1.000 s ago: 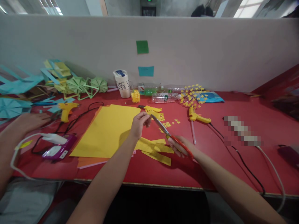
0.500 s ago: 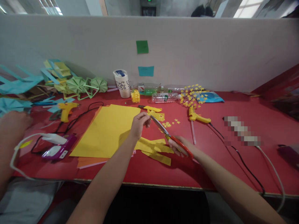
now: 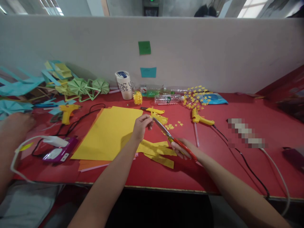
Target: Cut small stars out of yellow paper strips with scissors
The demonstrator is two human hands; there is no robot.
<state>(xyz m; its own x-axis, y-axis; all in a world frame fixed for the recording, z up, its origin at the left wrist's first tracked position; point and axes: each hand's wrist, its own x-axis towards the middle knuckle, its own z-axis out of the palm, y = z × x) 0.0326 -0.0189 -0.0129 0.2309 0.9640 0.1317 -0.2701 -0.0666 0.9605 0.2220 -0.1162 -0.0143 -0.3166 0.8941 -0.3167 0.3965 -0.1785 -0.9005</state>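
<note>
At your broad red tabletop [image 3: 213, 172], the step looks like cutting small paper shapes; the next move probably calls for a steady pinch and a short snip clear of your fingertips. The large rectangular yellow paper sheet [image 3: 111, 129] lies toward eleven o'clock. The long red-handled metal scissors [image 3: 166, 131] sit toward one, their axis slanting, tips pointing between ten and eleven. Your right hand [image 3: 181, 148] wraps the handles; you can't tell the blade gap. Your left hand [image 3: 141, 126] pinches nearly closed, apparently on the jagged yellow paper strip [image 3: 161, 119] at twelve. Tiny yellow paper stars [image 3: 169, 127] lie just beside it.
</note>
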